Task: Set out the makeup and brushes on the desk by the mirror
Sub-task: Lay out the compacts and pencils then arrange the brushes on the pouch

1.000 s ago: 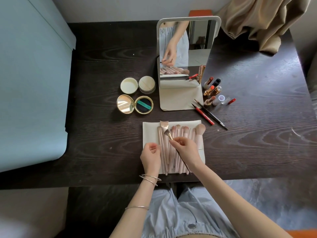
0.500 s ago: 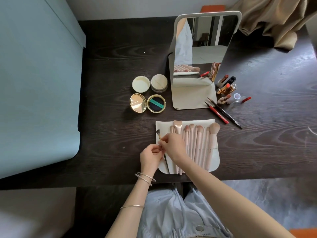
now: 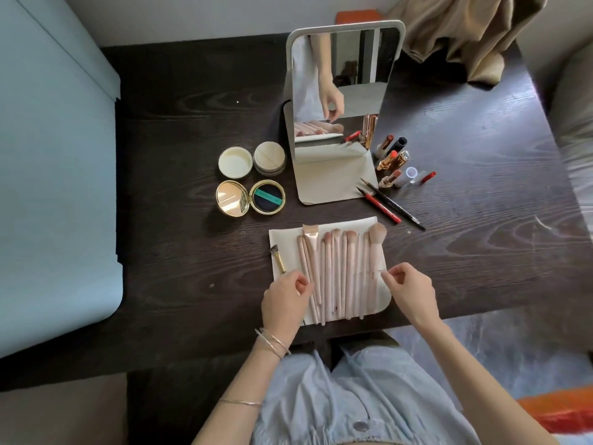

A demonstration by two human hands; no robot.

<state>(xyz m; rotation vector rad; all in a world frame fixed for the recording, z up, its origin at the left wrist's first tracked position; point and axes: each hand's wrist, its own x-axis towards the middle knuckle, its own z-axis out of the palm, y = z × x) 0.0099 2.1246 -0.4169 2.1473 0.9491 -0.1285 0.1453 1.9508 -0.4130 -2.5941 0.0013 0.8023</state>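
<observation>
While the left hand rests on the near left part of the cream brush mat, its fingers are curled over the handle of a small gold-handled brush; whether that grip actually clasps the handle I cannot tell. This brush lies at the mat's left edge, apart from the row, bristles pointing away from the person. The right hand hovers over the mat's right side with its fingers loosely bent and its grip released, the fingertips just beside the handle of the big fluffy brush. A row of pink brushes lies side by side on the mat, heads towards the standing mirror. Left of the mirror sit an open gold compact and two round cream pots. To its right lie several lipsticks and two pencils, all on the dark wooden tabletop.
</observation>
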